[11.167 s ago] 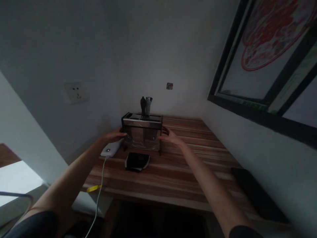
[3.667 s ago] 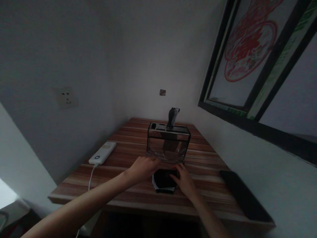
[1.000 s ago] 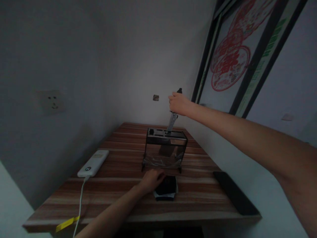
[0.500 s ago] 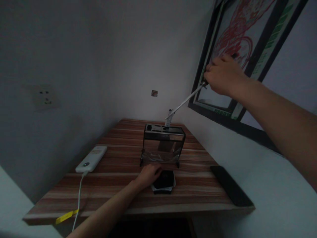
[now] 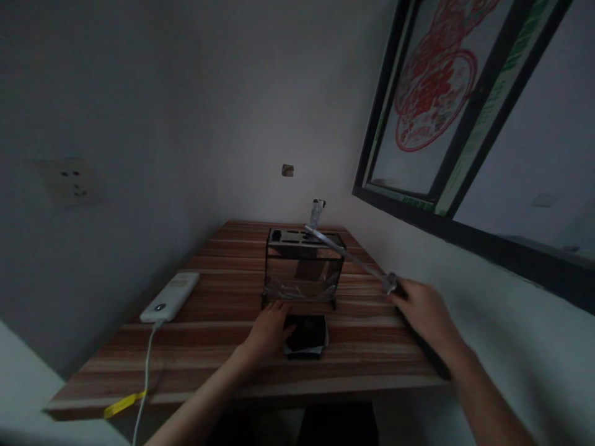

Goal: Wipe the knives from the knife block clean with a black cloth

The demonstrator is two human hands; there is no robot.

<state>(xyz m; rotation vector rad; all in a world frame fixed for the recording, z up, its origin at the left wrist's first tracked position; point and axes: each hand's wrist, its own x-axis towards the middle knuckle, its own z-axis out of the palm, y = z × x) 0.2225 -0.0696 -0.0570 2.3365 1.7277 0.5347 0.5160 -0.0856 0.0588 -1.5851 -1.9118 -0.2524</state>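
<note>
On the far left a wall socket [image 5: 69,183] sits in the grey wall, and below it a white power bank [image 5: 170,296] lies near the left edge of the striped wooden table [image 5: 223,353], its cable [image 5: 142,365] trailing off the front past a yellow tag [image 5: 121,404]. The left hand [image 5: 269,328] lies flat and unclenched on the wood, fingertips touching the left edge of a small black pad [image 5: 307,334] that sits just in front of the knife holder [image 5: 302,269]. 1 pale handle [image 5: 317,212] stands in the holder's back slots. The steel rod [image 5: 348,255] slants from above the holder's top down to the right hand [image 5: 423,313], which is closed around its handle end, low over the table's right side. I cannot tell whether the tip touches the rim. To my eye the step in hand is bringing the rod, clear of its slot, down toward the table. Any further move calls for keeping the tip off the holder and the pad steady. A dark flat slab [image 5: 437,365] lies under the right wrist. The room is dim and bare, a dark window frame [image 5: 372,155] with a red paper-cut [image 5: 432,80] on the right.
</note>
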